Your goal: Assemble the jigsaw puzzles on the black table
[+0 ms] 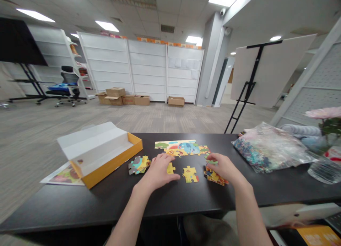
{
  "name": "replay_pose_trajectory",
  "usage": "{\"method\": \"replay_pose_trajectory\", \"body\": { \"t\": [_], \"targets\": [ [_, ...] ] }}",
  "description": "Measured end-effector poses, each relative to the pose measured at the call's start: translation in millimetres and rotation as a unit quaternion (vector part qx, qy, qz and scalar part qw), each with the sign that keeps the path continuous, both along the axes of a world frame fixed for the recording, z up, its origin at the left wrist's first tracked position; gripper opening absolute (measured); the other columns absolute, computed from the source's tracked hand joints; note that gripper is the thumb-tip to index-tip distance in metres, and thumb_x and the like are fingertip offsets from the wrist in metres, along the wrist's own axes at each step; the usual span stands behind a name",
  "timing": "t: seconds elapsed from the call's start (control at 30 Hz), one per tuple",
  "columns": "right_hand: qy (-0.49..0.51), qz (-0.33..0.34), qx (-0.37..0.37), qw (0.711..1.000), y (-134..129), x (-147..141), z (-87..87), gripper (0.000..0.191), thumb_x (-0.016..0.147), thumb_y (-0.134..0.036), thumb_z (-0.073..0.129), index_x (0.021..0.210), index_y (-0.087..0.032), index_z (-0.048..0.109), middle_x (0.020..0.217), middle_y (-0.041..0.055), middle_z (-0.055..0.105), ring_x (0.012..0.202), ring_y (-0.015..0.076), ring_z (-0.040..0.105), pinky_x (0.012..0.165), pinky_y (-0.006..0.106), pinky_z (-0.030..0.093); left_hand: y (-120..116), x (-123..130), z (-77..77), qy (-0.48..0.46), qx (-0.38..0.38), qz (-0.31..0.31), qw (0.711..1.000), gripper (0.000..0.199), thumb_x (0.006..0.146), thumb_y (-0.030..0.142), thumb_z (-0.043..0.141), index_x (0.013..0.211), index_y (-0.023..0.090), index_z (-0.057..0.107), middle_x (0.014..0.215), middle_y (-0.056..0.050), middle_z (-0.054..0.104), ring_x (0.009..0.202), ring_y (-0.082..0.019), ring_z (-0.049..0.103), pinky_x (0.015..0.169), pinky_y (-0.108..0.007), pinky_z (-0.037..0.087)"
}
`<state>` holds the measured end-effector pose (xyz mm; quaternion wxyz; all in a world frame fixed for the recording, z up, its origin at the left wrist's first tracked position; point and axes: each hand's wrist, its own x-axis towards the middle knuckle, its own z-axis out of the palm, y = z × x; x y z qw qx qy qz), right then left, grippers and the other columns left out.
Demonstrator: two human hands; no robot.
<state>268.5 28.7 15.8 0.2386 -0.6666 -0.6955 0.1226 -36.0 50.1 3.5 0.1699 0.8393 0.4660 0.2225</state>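
Left grip: fingers and thumb apart beside a yellow piece. Right grip: closure cannot be told, at a green piece, pile beneath. Edge-only handling advisable, clear of the assembled strip ahead.

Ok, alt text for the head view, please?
A person's left hand and right hand are among loose jigsaw pieces on a black table, near a partly joined puzzle. An open yellow box sits left, a filled plastic bag right.

The puzzle pieces look like smooth cardboard, the bag glossy plastic.
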Motion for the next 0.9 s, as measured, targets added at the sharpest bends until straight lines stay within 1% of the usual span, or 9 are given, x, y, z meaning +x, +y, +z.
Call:
{"method": "replay_pose_trajectory", "body": {
  "t": [0.1, 0.2, 0.3, 0.37, 0.47, 0.6, 0.7, 0.8, 0.9],
  "targets": [
    [-0.004, 0.026, 0.003, 1.0, -2, -15, 8.7, 0.022, 0.078, -0.028, 0.064, 0.097, -0.02, 0.072, 0.105, 0.0079, 0.074, 0.096, 0.0243, 0.066, 0.087, 0.034, 0.05, 3, -18, 2.9, 0.011, -0.008, 0.014, 1.0, 0.055, 0.069, 0.045, 0.081, 0.116, 0.021, 0.067, 0.129, -0.011, 0.064, 0.125, -0.033, 0.052, 0.105, -0.044, 0.042],
    [0.014, 0.096, -0.056, 0.994, -6, -34, 11.8, 0.033, 0.073, -0.03, 0.072, 0.105, -0.022, 0.071, 0.111, 0.0055, 0.072, 0.099, 0.0238, 0.065, 0.086, 0.033, 0.05, 2, -27, 4.8, 0.022, -0.017, 0.004, 1.0, 0.049, 0.071, 0.043, 0.081, 0.112, 0.02, 0.069, 0.124, -0.01, 0.067, 0.119, -0.032, 0.057, 0.103, -0.042, 0.045],
    [0.005, 0.143, -0.103, 0.984, -8, -49, 6.3, 0.046, 0.065, -0.027, 0.078, 0.11, -0.024, 0.07, 0.116, 0.0044, 0.07, 0.105, 0.0256, 0.062, 0.091, 0.035, 0.048, -2, -28, 4.8, 0.033, -0.024, 0.002, 0.999, 0.045, 0.074, 0.041, 0.079, 0.112, 0.02, 0.069, 0.121, -0.009, 0.068, 0.116, -0.031, 0.059, 0.102, -0.041, 0.046],
    [-0.006, 0.143, -0.115, 0.983, -7, -54, 1.1, 0.047, 0.065, -0.023, 0.077, 0.112, -0.024, 0.069, 0.116, 0.0048, 0.07, 0.103, 0.0258, 0.062, 0.09, 0.035, 0.048, -3, -27, 4.0, 0.036, -0.025, -0.001, 0.999, 0.043, 0.076, 0.039, 0.077, 0.114, 0.019, 0.069, 0.121, -0.009, 0.069, 0.115, -0.03, 0.06, 0.102, -0.041, 0.046],
    [-0.01, 0.144, -0.114, 0.983, -2, -55, -3.7, 0.044, 0.067, -0.02, 0.073, 0.11, -0.023, 0.068, 0.114, 0.0051, 0.07, 0.099, 0.0244, 0.062, 0.087, 0.034, 0.048, -4, -26, 2.8, 0.038, -0.022, -0.005, 0.999, 0.04, 0.079, 0.036, 0.074, 0.115, 0.017, 0.068, 0.121, -0.01, 0.069, 0.114, -0.029, 0.06, 0.101, -0.041, 0.047],
    [-0.005, 0.156, -0.072, 0.985, 7, -56, -4.1, 0.042, 0.07, -0.018, 0.071, 0.111, -0.021, 0.066, 0.116, 0.0065, 0.068, 0.103, 0.0238, 0.062, 0.092, 0.034, 0.047, -4, -25, 2.7, 0.045, -0.018, -0.007, 0.999, 0.038, 0.081, 0.036, 0.073, 0.114, 0.017, 0.069, 0.121, -0.01, 0.068, 0.114, -0.03, 0.06, 0.101, -0.041, 0.047],
    [-0.005, 0.152, -0.046, 0.987, 14, -58, -3.6, 0.04, 0.074, -0.017, 0.068, 0.114, -0.019, 0.065, 0.118, 0.0086, 0.068, 0.108, 0.0245, 0.061, 0.095, 0.036, 0.046, -3, -25, 2.1, 0.05, -0.01, -0.009, 0.999, 0.035, 0.083, 0.036, 0.071, 0.112, 0.018, 0.069, 0.12, -0.01, 0.068, 0.113, -0.03, 0.06, 0.1, -0.04, 0.046],
    [0.005, 0.141, -0.055, 0.989, 19, -61, -3.7, 0.042, 0.075, -0.016, 0.066, 0.117, -0.019, 0.063, 0.12, 0.0093, 0.067, 0.107, 0.0239, 0.062, 0.095, 0.036, 0.047, -3, -25, 1.0, 0.052, -0.007, -0.011, 0.999, 0.033, 0.083, 0.036, 0.07, 0.111, 0.019, 0.069, 0.119, -0.01, 0.068, 0.114, -0.029, 0.06, 0.1, -0.04, 0.046],
    [0.027, 0.137, -0.075, 0.987, 23, -61, -5.0, 0.048, 0.076, -0.017, 0.068, 0.122, -0.02, 0.059, 0.117, 0.0079, 0.068, 0.103, 0.0218, 0.063, 0.092, 0.034, 0.048, -4, -25, 0.6, 0.055, -0.01, -0.01, 0.998, 0.032, 0.084, 0.036, 0.07, 0.111, 0.019, 0.069, 0.119, -0.01, 0.068, 0.113, -0.029, 0.06, 0.1, -0.04, 0.046]
  ]
}}
